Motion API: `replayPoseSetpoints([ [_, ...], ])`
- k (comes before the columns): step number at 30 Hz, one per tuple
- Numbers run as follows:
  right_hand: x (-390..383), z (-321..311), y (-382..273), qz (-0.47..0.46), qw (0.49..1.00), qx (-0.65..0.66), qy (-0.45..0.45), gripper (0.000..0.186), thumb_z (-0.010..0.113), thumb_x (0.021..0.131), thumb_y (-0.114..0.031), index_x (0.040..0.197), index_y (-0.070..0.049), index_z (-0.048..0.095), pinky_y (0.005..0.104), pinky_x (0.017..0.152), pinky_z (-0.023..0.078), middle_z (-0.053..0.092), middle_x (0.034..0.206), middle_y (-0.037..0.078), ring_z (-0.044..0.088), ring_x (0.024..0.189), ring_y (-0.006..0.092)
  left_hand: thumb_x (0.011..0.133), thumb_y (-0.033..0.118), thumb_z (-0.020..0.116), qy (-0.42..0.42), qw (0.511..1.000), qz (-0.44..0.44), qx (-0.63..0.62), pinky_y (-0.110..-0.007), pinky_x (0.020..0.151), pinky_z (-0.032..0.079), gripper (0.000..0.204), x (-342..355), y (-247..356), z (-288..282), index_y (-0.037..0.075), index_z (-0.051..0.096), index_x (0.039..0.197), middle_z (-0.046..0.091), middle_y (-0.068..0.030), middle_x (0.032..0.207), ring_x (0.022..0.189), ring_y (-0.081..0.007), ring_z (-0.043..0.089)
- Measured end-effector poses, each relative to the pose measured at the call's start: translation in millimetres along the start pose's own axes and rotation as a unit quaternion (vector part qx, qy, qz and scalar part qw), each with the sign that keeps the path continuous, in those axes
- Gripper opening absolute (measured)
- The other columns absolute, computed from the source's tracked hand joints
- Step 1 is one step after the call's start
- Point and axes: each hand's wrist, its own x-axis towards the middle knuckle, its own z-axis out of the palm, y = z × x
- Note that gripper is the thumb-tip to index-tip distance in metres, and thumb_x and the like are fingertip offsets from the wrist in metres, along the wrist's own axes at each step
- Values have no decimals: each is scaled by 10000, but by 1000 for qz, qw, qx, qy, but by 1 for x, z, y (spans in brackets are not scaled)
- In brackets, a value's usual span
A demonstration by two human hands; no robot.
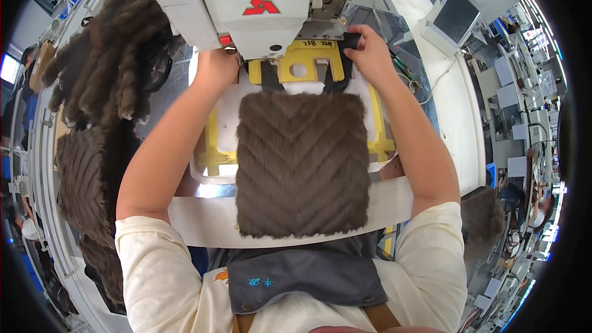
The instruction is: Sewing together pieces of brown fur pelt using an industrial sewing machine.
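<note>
A white sewing machine head [259,0] stands at the top centre. Below it lies a yellow template plate [316,70] with cutouts, black strap-like pieces [271,77] beside and under it. My left hand [214,69] is at the plate's left, fingers curled and partly hidden behind the machine head; what they grip is unclear. My right hand [372,55] is at the plate's right corner, thumb and fingers closed on a black piece [346,45]. A brown fur panel with chevron ridges [301,163] lies flat between my forearms, below the plate.
Piles of brown fur pieces [105,49] lie at left, another fur piece [481,222] at lower right. A monitor [450,12] stands at upper right. The white table edge [456,148] runs along the right. Co-workers [538,209] sit at benches in the background.
</note>
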Motion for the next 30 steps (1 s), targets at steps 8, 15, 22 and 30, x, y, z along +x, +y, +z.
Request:
replayPoseSetpoints([
  [8, -60, -33, -42, 46, 981, -176, 65, 637, 790, 913, -259, 1430, -14, 509, 376, 930, 532, 623, 1277, 190, 665, 1007, 285, 908, 236, 805, 57, 997, 16, 46, -388, 866, 559, 494, -61, 12, -23, -52, 607, 1257, 679, -207, 1194, 1003, -239, 691],
  [15, -143, -38, -51, 220, 932, 273, -88, 385, 741, 930, -109, 1277, -74, 578, 283, 836, 491, 611, 1182, 26, 581, 986, 83, 909, 186, 813, -146, 965, -173, -129, -345, 884, 545, 580, -116, 39, -37, 6, 503, 1365, 642, -190, 1237, 1039, -203, 647],
  [22, -152, -33, -53, 244, 938, 226, -99, 366, 728, 931, -66, 1261, -71, 570, 257, 734, 480, 646, 1012, 12, 599, 841, 75, 961, 133, 740, -173, 980, -94, -42, -338, 840, 553, 423, -128, 34, -28, 66, 592, 1352, 724, -110, 1009, 882, -190, 673],
  [30, -182, -32, -76, 170, 970, -7, -176, 504, 710, 904, -95, 1382, -81, 549, 278, 596, 371, 511, 692, -6, 439, 619, 67, 882, 65, 629, -278, 935, 35, 216, -389, 890, 569, 596, -127, 50, -24, 142, 615, 1472, 746, -221, 1096, 861, -351, 714],
])
